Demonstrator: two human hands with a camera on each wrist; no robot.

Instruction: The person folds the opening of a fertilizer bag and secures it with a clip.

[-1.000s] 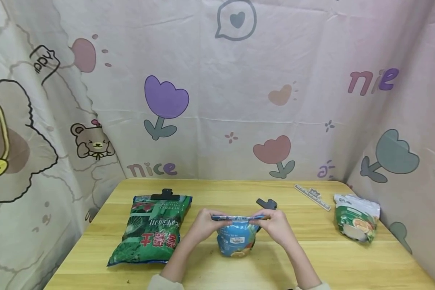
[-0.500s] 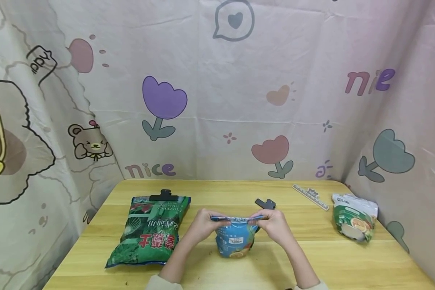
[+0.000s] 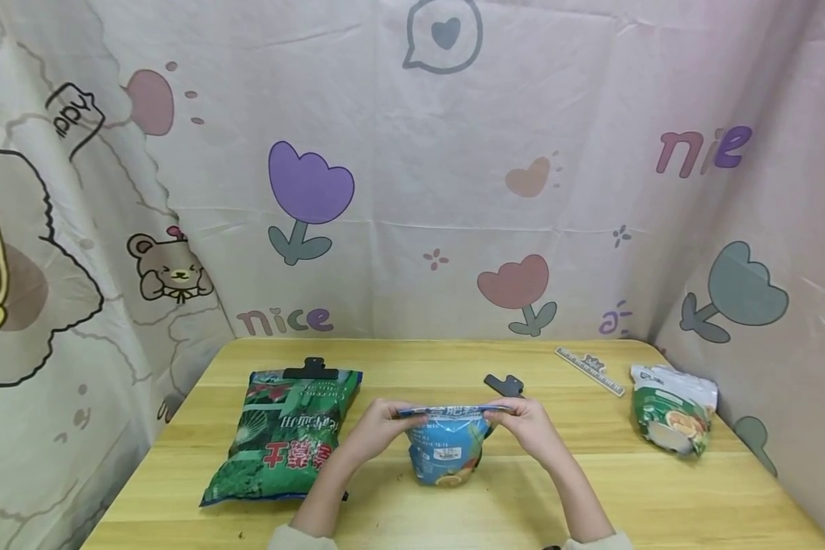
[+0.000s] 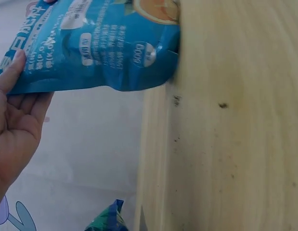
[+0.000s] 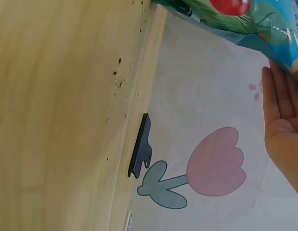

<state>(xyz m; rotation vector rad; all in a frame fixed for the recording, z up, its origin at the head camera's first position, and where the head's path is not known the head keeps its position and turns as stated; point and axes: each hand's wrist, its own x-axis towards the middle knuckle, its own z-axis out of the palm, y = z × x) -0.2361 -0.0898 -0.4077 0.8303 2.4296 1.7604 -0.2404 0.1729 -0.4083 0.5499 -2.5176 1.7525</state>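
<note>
At seven o'clock from the black plastic clip (image 3: 506,386) on the pale wooden desk (image 3: 412,362), left hand (image 3: 380,428) and right hand (image 3: 527,428) pinch the glossy blue pouch (image 3: 447,451) by its top edge; I'd pull evenly, corners level.

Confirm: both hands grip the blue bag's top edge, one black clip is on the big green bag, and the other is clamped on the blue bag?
No: the other clip lies loose on the table, not on the blue bag, as the head view shows. The left hand and right hand do grip that bag's top edge, and one clip is on the big green bag.
</note>
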